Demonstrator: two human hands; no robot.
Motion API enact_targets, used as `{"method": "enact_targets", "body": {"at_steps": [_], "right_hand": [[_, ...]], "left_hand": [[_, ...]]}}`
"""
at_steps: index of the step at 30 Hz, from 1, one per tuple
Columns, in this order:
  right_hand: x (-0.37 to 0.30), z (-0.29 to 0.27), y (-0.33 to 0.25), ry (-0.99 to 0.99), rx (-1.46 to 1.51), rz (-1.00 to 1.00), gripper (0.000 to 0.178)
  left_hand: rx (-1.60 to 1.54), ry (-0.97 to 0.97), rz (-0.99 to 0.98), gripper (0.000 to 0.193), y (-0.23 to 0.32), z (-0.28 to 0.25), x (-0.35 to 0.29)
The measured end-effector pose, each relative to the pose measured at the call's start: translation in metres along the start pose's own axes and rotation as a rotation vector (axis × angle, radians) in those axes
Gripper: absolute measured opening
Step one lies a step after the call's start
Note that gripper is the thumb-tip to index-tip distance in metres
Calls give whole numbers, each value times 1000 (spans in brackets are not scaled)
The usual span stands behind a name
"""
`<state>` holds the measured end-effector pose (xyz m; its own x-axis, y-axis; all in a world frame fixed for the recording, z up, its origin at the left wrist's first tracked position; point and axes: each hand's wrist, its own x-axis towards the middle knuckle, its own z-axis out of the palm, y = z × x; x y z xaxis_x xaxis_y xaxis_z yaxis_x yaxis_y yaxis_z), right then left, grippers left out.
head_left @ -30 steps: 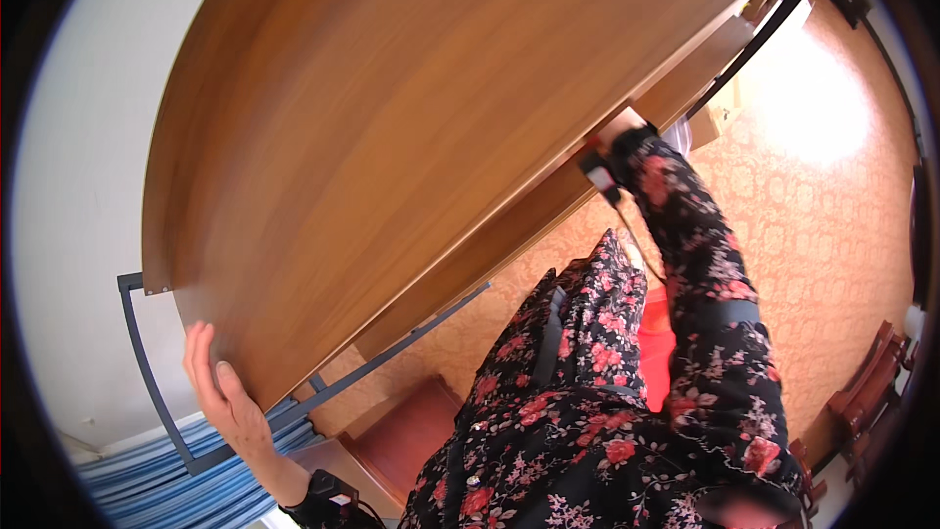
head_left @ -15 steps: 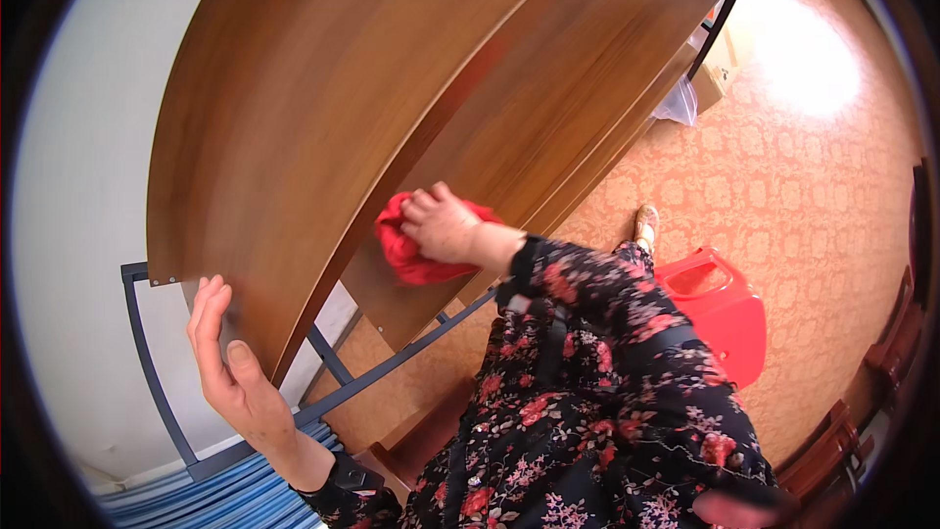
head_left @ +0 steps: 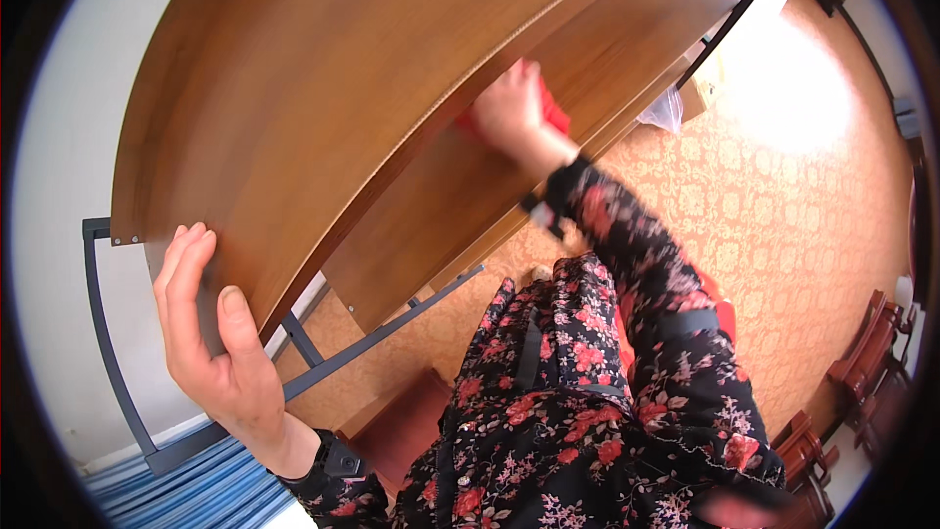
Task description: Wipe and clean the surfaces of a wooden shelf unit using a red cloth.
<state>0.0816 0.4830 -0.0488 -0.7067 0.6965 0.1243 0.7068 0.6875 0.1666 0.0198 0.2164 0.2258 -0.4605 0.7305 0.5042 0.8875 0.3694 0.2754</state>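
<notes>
My right hand (head_left: 514, 116) presses a bunched red cloth (head_left: 555, 118) onto the lower brown wooden board (head_left: 421, 198); the hand is blurred by motion. The front edge of the upper brown board (head_left: 323, 88) overhangs close beside it and hides part of the lower one. At the near left end of the upper board is my left hand (head_left: 227, 372), its fingers stretched out and the thumb apart. Those fingers lie by the board's end, and they hold nothing loose.
A dark grey metal frame (head_left: 372, 341) runs under the boards' near end. Blue striped material (head_left: 186, 490) lies below it. A red plastic stool (head_left: 726, 318) is mostly behind my right arm. Beyond are a clear plastic bag (head_left: 663, 111), patterned orange floor (head_left: 764, 235) and dark red wooden furniture (head_left: 867, 338).
My right hand has slid the red cloth farther along the lower board, up and to the right. My left hand stays at the upper board's end. The view has shifted slightly.
</notes>
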Motion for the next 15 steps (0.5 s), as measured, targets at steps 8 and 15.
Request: {"method": "enact_targets", "body": {"at_steps": [8, 15], "right_hand": [[-79, -15, -43, -91, 911, -406, 32], [-49, -25, 62, -55, 771, 230, 37]], "left_hand": [[33, -12, 52, 27, -4, 3, -1], [78, 23, 33, 27, -8, 3, -10]]}}
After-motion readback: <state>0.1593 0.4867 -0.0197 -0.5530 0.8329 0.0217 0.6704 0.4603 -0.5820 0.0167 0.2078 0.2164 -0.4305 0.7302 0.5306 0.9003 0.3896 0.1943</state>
